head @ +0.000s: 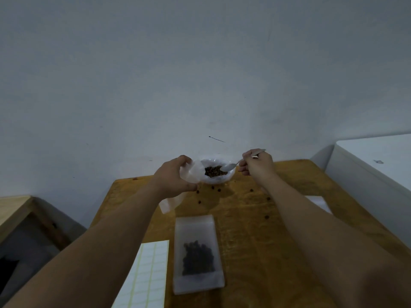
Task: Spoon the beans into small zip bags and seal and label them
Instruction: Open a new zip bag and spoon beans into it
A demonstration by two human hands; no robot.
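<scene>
One label sheet [144,276] lies left; the left hand [175,174] pinches an empty bag [189,172]; one filled bag [198,254] lies centre. Beans [214,171] fill one bowl [216,177]; perhaps seven lie scattered. The right hand [258,165] grips one spoon [230,167].

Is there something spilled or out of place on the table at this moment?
Yes. Several loose beans lie scattered on the wooden table, just in front of the white bowl and further to the right. They belong in the bowl or in a bag, so they look spilled.
</scene>
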